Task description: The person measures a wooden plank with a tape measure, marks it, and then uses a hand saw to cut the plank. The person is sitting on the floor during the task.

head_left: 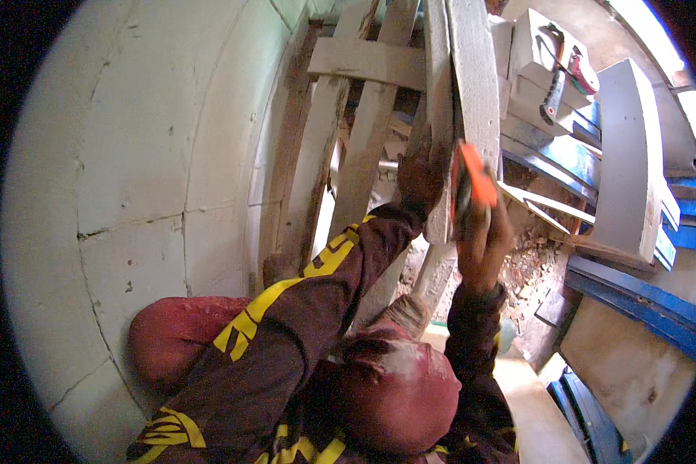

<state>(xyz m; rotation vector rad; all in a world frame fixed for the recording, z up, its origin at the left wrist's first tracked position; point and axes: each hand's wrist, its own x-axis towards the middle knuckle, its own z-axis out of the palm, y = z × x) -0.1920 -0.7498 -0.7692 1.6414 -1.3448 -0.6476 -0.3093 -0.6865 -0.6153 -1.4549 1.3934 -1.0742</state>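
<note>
Planks of long, pale, rough wood run side by side up the middle of our head view. Near their close end, our right hand wraps round a blurred orange-and-dark hand tool. Our left hand lies at their left edge; how firmly it grasps, we cannot tell. Leftward, whitish wooden slats leave narrow gaps before a pale greenish wall bounds us; rightward, we have more room, over brownish rubble, before a flat grey-white board.
</note>
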